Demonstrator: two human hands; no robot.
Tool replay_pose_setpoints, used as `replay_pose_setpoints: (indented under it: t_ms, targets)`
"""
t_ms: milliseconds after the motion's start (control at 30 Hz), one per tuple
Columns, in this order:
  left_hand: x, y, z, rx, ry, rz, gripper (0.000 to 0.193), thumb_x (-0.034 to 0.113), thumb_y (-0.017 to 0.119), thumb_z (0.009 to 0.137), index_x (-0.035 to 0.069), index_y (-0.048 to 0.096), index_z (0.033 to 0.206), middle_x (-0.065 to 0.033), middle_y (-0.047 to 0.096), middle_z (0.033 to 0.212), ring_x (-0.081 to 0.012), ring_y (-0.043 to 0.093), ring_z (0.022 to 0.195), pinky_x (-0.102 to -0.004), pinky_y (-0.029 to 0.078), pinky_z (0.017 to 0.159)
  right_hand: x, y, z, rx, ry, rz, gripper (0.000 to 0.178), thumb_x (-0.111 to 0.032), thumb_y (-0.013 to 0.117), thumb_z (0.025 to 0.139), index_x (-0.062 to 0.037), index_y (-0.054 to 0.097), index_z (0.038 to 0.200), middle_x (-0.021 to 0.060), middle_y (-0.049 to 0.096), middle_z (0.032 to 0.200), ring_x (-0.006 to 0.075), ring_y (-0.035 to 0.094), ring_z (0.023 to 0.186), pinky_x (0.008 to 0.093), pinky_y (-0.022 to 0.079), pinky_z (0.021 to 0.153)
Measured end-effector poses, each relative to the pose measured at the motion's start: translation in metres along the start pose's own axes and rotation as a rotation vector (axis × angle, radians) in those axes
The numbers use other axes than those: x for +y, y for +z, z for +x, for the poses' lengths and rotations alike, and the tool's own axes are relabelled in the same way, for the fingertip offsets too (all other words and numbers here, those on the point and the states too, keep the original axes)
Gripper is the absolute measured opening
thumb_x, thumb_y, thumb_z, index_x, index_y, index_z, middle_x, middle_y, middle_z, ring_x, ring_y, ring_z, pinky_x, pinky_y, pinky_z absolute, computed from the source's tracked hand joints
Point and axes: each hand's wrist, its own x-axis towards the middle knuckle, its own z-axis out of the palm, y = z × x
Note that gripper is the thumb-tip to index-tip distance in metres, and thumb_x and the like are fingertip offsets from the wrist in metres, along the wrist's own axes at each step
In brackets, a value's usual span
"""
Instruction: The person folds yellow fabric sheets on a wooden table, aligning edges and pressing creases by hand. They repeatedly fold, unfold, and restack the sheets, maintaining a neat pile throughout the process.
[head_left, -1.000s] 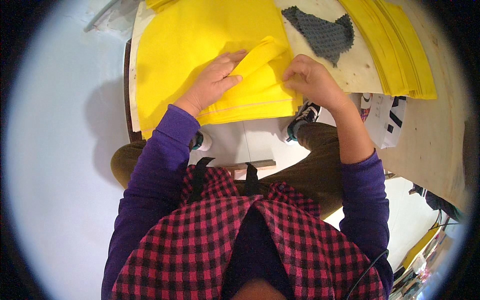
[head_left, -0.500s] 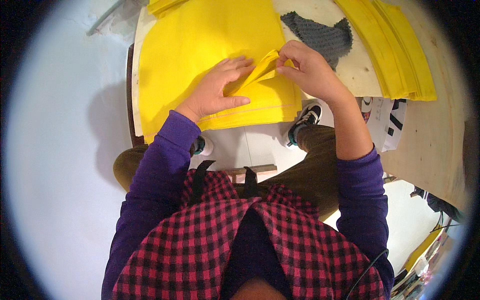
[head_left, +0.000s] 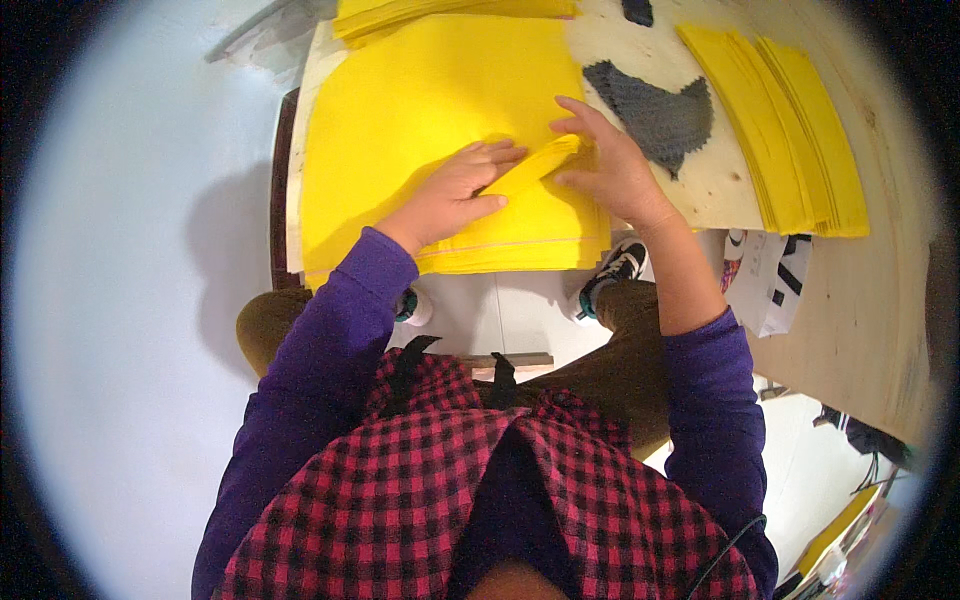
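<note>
A broad stack of yellow cloth [head_left: 420,100] lies on the pale wooden table, its near edge crossed by a thin pinkish line. My left hand [head_left: 452,198] rests flat on it with the fingers stretched out. Beside those fingertips, a folded strip of the yellow cloth [head_left: 533,170] stands up slantwise from the stack. Its upper end is at my right hand [head_left: 615,172], which is open, the thumb and fingers apart around that end. Whether the right fingers touch the fold, I cannot tell.
A dark grey fabric scrap with zigzag edges [head_left: 658,112] lies right of the stack. Further right are piles of narrow yellow cloth [head_left: 790,140]; another yellow pile [head_left: 450,14] is at the back. A white printed bag [head_left: 768,280] hangs or stands below the table edge.
My right hand has loosened its pinch on the raised cloth, and its fingers have spread. The fold has sunk lower. My left hand remains flat on the stack; the whole view has shifted slightly.
</note>
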Motion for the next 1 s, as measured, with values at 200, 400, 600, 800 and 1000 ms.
replay_pose_setpoints:
  t_ms: [200,400,600,800,1000]
  targets:
    - [0.014,-0.002,0.000,-0.003,-0.024,0.199,0.055,0.016,0.057,0.084,0.007,0.044,0.137,-0.0124,0.041,0.144,-0.0319,0.030,0.138,-0.0481,0.017,0.114,-0.002,0.007,0.008,-0.151,0.229,0.031,0.036,0.000,0.076,0.067,-0.0038,0.066,0.101,0.0047,0.067,0.095,0.0166,0.062,0.094,0.0271,0.047,0.087]
    - [0.042,-0.019,-0.039,0.064,-0.165,0.480,0.057,0.016,0.059,0.083,0.012,0.044,0.138,-0.0098,0.041,0.145,-0.0264,0.029,0.139,-0.0534,0.012,0.115,0.001,0.007,0.000,-0.104,0.116,0.161,0.028,0.008,0.073,0.067,-0.0031,0.065,0.091,0.0030,0.066,0.092,0.0153,0.062,0.092,0.0274,0.047,0.086]
    - [0.047,-0.041,-0.113,0.096,-0.392,0.550,0.062,0.020,0.063,0.082,0.013,0.041,0.139,-0.0091,0.039,0.145,-0.0261,0.029,0.139,-0.0529,0.011,0.115,0.009,0.007,0.000,-0.146,0.037,0.094,0.025,0.011,0.071,0.069,-0.0025,0.065,0.089,0.0025,0.065,0.090,0.0147,0.061,0.088,0.0261,0.047,0.084]
    - [0.040,-0.047,-0.145,0.182,-0.447,0.498,0.066,0.026,0.068,0.079,0.012,0.043,0.139,-0.0099,0.040,0.145,-0.0270,0.031,0.138,-0.0506,0.014,0.115,0.013,0.007,0.002,-0.180,0.104,0.139,0.018,0.009,0.067,0.077,-0.0035,0.066,0.089,0.0009,0.066,0.091,0.0121,0.061,0.088,0.0246,0.048,0.082]
    - [0.046,-0.053,-0.114,0.144,-0.336,0.400,0.070,0.025,0.071,0.077,0.011,0.041,0.139,-0.0113,0.040,0.145,-0.0288,0.032,0.137,-0.0495,0.018,0.115,0.008,0.009,0.003,-0.091,0.199,0.346,0.013,0.002,0.069,0.081,-0.0053,0.068,0.092,0.0001,0.069,0.090,0.0095,0.062,0.083,0.0226,0.049,0.077]
